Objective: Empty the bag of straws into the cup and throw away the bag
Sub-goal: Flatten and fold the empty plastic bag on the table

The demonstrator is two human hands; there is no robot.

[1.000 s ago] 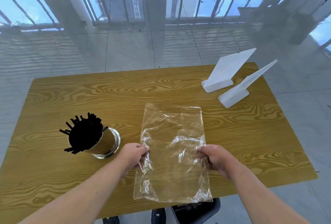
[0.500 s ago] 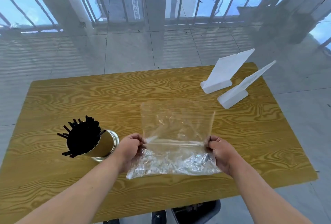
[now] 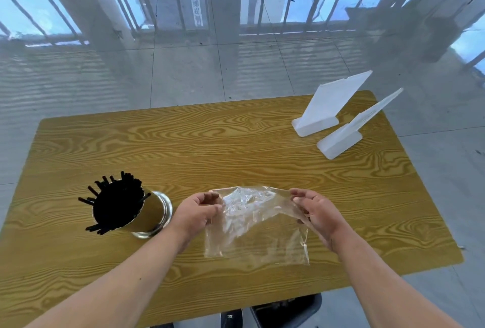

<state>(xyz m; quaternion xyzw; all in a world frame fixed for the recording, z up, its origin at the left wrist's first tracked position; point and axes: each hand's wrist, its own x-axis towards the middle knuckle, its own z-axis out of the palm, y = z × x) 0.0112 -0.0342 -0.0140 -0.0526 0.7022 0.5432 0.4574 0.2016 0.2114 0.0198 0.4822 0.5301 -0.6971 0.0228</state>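
Now the clear plastic bag (image 3: 258,225) is stretched between both hands over the near middle of the wooden counter (image 3: 236,144). The left hand (image 3: 196,212) has its fingers (image 3: 210,197) curled in over the bag's upper left corner, thumb and fingertips closed on the film there. The right hand (image 3: 319,214) takes the upper right corner the same way, its fingers (image 3: 299,192) bent and pinched together on the plastic edge. Between the two grips the top edge of the bag runs almost level, crumpled and shiny just below it. The rest of the sheet falls away toward the person, and its lower edge lies flat on the counter, below and between the wrists. The bag looks empty and see-through, with the wood grain showing through it.

Just left of the left hand stands the cup (image 3: 151,216), a metal-rimmed cylinder tilted by the wide lens, close to the hand but not touching it. It is packed with black straws (image 3: 118,203), whose ends fan out past the rim toward the left.

At the far right corner of the counter two white stands (image 3: 324,107) lean side by side, well apart from the hands and the bag. Beyond the counter, a glossy tiled floor (image 3: 183,73) reflects window bars.
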